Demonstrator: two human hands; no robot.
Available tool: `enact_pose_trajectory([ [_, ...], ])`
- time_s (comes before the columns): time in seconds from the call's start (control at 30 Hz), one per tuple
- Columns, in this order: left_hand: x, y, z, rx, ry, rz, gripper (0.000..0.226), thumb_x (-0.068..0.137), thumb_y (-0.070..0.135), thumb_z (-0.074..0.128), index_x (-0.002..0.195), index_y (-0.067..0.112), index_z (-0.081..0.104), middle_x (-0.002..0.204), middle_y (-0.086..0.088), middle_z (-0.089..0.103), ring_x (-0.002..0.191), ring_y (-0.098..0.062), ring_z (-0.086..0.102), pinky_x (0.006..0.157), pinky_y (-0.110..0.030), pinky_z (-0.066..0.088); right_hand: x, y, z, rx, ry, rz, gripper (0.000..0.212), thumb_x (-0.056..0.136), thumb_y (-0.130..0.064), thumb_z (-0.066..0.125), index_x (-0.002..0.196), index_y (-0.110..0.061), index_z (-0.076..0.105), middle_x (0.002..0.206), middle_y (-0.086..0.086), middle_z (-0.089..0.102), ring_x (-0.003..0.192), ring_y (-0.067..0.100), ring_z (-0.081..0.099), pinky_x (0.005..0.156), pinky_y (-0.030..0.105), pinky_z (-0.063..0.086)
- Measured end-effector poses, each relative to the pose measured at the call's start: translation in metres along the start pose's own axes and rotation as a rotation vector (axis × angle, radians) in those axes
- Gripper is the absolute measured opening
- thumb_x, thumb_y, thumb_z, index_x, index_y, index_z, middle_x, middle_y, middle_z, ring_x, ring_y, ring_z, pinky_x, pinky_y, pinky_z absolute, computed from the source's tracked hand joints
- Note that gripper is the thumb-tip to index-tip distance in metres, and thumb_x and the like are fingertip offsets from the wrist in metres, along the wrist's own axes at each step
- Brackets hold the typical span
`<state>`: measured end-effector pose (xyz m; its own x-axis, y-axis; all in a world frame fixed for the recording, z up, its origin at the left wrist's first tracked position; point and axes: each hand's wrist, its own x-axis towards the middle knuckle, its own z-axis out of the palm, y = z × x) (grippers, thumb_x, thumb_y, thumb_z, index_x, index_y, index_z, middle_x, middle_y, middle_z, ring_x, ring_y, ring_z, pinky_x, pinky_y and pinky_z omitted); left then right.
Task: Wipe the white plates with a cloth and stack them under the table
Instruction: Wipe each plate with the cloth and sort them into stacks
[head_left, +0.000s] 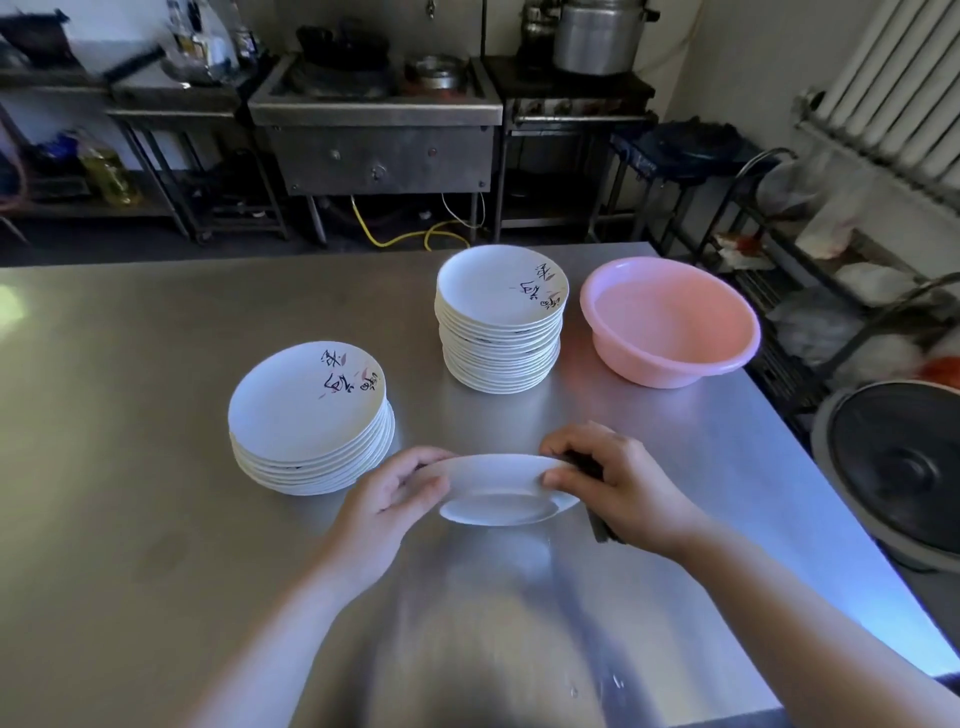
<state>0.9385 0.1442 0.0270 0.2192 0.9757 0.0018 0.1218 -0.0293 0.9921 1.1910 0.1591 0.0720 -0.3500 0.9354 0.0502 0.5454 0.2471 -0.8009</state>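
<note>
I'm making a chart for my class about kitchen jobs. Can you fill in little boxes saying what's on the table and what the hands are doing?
held item: white round plate, tilted, underside showing
left hand: grips the plate's left rim
right hand: grips the right rim, plus a dark cloth
short plate stack: left
tall plate stack: behind
pink plastic basin: right of tall stack
surface: steel table

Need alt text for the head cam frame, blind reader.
Two hands hold a white plate tilted above a steel table: left hand grips its rim, right hand presses a dark cloth to it. Behind stand a short plate stack, a taller stack and a pink basin.
</note>
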Motion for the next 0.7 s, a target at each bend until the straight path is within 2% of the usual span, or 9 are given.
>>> enact_pose_trajectory([
  [0.1,-0.004,-0.008,-0.010,-0.107,0.069,-0.106,0.025,0.088,0.021,0.056,0.109,0.010,0.065,0.103,0.009,0.073,0.100,-0.003,0.064,0.085,-0.012,0.046,0.003,-0.007,-0.003,0.108,0.033,0.058,0.019,0.092,-0.007,0.064,0.088,-0.025,0.060,0.073,-0.014,0.057,0.044,0.002,0.056,0.042,0.010,0.037],
  [0.2,-0.007,-0.013,-0.012,-0.138,0.088,-0.190,0.032,0.087,0.025,0.058,0.114,0.009,0.066,0.111,-0.003,0.072,0.107,-0.013,0.063,0.098,-0.022,0.047,0.006,-0.004,-0.003,0.184,0.010,0.120,0.010,0.094,-0.010,0.061,0.093,-0.019,0.061,0.055,-0.017,0.057,0.031,0.018,0.046,0.036,0.023,0.036],
  [0.3,-0.009,-0.013,-0.011,-0.229,0.115,-0.221,0.030,0.086,0.032,0.072,0.106,0.010,0.069,0.104,-0.012,0.070,0.095,-0.017,0.061,0.099,-0.036,0.045,0.006,0.003,0.000,0.311,-0.003,0.212,0.005,0.095,-0.018,0.062,0.099,-0.018,0.064,0.051,0.007,0.059,0.035,0.029,0.049,0.039,0.030,0.039],
  [0.37,-0.010,-0.009,-0.010,-0.278,0.122,-0.228,0.029,0.078,0.034,0.069,0.098,0.014,0.072,0.096,-0.008,0.070,0.088,-0.016,0.060,0.088,-0.036,0.046,0.005,0.009,0.001,0.413,-0.005,0.280,0.012,0.091,-0.028,0.067,0.100,-0.021,0.068,0.055,0.027,0.058,0.040,0.041,0.051,0.040,0.039,0.044],
  [0.4,-0.011,-0.006,-0.010,-0.304,0.129,-0.232,0.026,0.078,0.031,0.067,0.097,0.014,0.072,0.094,-0.007,0.070,0.087,-0.016,0.060,0.084,-0.035,0.047,0.005,0.013,0.001,0.466,-0.009,0.304,0.016,0.087,-0.033,0.070,0.100,-0.022,0.069,0.057,0.030,0.058,0.041,0.043,0.051,0.039,0.042,0.044],
  [0.5,-0.012,0.002,-0.007,-0.389,0.148,-0.246,0.030,0.077,0.026,0.061,0.101,0.010,0.069,0.095,-0.005,0.071,0.087,-0.018,0.061,0.075,-0.033,0.048,0.008,0.015,-0.003,0.633,0.009,0.359,0.031,0.077,-0.041,0.072,0.100,-0.021,0.072,0.067,0.034,0.060,0.049,0.034,0.056,0.045,0.036,0.047],
  [0.53,-0.013,0.005,-0.005,-0.418,0.144,-0.250,0.032,0.076,0.026,0.061,0.102,0.009,0.067,0.096,-0.005,0.070,0.087,-0.018,0.060,0.073,-0.032,0.047,0.011,0.016,-0.005,0.695,0.061,0.356,0.031,0.079,-0.038,0.072,0.102,-0.017,0.072,0.079,0.034,0.063,0.061,0.033,0.060,0.054,0.038,0.050],
  [0.6,-0.012,0.011,-0.002,-0.488,0.151,-0.272,0.029,0.077,0.022,0.066,0.104,0.011,0.065,0.097,-0.003,0.069,0.086,-0.019,0.060,0.072,-0.032,0.047,0.018,0.017,-0.010,0.730,0.221,0.333,0.018,0.089,-0.021,0.065,0.104,-0.012,0.071,0.093,0.019,0.071,0.078,0.024,0.065,0.065,0.031,0.053],
  [0.7,-0.009,0.016,0.003,-0.613,0.219,-0.305,0.022,0.081,0.020,0.064,0.102,0.016,0.063,0.100,0.000,0.070,0.086,-0.015,0.063,0.073,-0.031,0.047,0.021,0.012,-0.012,0.476,0.495,0.297,0.012,0.092,-0.017,0.065,0.096,-0.026,0.072,0.077,-0.004,0.072,0.068,0.008,0.064,0.063,0.022,0.049],
])
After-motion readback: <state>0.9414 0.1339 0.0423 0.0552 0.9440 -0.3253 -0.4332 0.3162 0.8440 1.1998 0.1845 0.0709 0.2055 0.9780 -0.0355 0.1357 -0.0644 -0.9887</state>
